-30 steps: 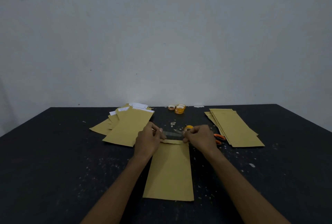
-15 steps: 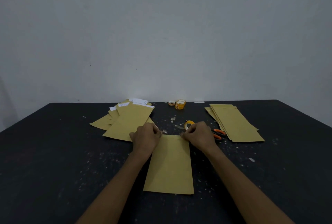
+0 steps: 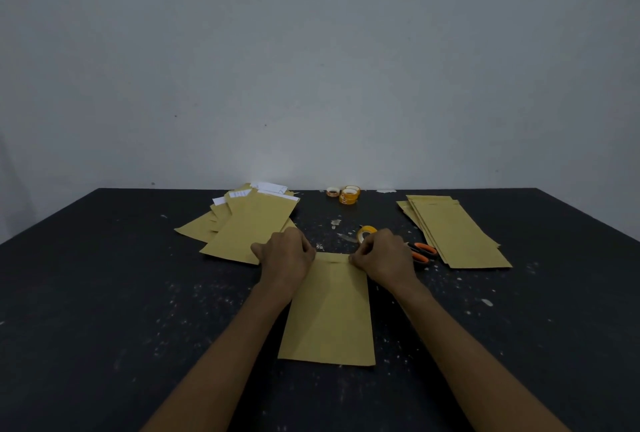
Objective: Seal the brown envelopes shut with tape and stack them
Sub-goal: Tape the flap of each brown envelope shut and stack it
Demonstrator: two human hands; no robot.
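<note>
Now: brown envelope (image 3: 327,310) lies flat on the table (image 3: 104,293), near its middle, top edge pointing away from the person. Left hand (image 3: 285,256) has its fingers curled over the top left corner. Right hand (image 3: 382,255) pinches the top right edge between thumb and fingertips. I judge both are holding the folded flap down so that tape bonds along it. The strip itself I cannot make out on my feed, only a small dark mark at the flap's middle.

Tape roll (image 3: 366,232) and orange-handled scissors (image 3: 420,251) lie just beyond the right hand, presumably kept within reach for the next cut. Loose pile (image 3: 249,223) to the left shows white paper at several mouths, so I read it as unsealed stock. Neat stack (image 3: 453,230) to the right looks like the finished ones, the likely destination. Spare rolls (image 3: 348,194) sit at the far edge.
</note>
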